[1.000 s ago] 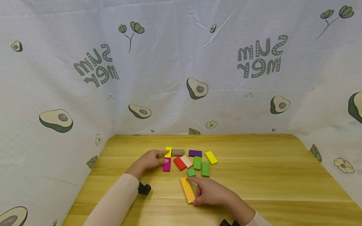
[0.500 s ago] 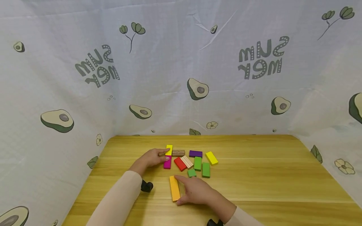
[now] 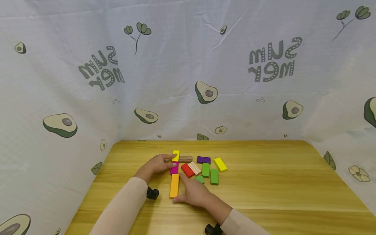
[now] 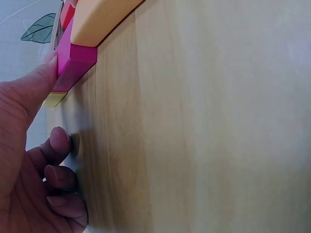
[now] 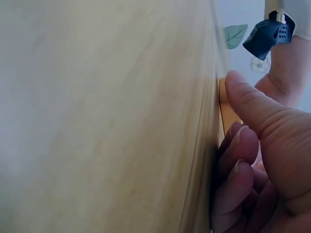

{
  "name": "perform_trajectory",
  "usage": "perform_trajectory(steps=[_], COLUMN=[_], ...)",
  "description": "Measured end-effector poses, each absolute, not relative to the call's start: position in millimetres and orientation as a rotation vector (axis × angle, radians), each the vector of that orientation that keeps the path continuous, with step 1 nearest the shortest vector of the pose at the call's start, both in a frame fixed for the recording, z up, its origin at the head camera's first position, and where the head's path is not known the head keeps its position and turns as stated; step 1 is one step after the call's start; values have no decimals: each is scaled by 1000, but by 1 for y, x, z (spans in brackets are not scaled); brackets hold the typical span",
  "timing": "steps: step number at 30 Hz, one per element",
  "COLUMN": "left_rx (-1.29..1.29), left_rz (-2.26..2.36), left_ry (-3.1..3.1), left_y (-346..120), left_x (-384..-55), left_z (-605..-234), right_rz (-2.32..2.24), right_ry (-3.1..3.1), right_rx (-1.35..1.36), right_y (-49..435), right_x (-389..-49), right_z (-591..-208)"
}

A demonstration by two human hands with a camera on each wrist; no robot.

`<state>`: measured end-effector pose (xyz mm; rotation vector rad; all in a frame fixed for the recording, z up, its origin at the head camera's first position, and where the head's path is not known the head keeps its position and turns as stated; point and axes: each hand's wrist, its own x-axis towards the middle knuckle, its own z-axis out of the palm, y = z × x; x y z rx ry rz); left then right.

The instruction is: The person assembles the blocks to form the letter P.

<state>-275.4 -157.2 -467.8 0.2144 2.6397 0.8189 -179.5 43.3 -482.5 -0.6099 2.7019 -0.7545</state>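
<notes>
In the head view, my left hand [image 3: 157, 164] touches two end-to-end blocks. Its thumb rests on the magenta block [image 3: 174, 170] and its index finger on the yellow block [image 3: 176, 153] beyond. My right hand [image 3: 195, 193] holds an orange block [image 3: 174, 186] lengthwise, index finger by the far end and thumb at the near end. The orange block's far end meets the magenta block's near end, as the left wrist view shows at the magenta block [image 4: 75, 63]. In the right wrist view, the hand partly hides the orange block [image 5: 228, 114].
Right of the row lie a brown wood-grain block [image 3: 185, 159], a red block [image 3: 187, 170], a striped pale block [image 3: 194, 168], a purple block [image 3: 204, 159], several green blocks [image 3: 214, 177] and another yellow block [image 3: 220, 164]. Patterned cloth [image 3: 176, 127] hangs behind the wooden table [image 3: 264, 182].
My right hand has moved the orange block left and slightly away from me, straightening it into line with the magenta block. The yellow and magenta blocks shifted slightly away under my left hand.
</notes>
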Motion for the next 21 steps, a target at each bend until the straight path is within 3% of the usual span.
perform_trajectory(steps=[21], left_rx=[237], left_rz=[803], left_ry=[2645], left_y=[-158], left_x=[-276], left_z=[-469], right_rz=[-689], right_ry=[2724], right_rx=[-645], right_y=[40], right_x=[-182], right_z=[-482])
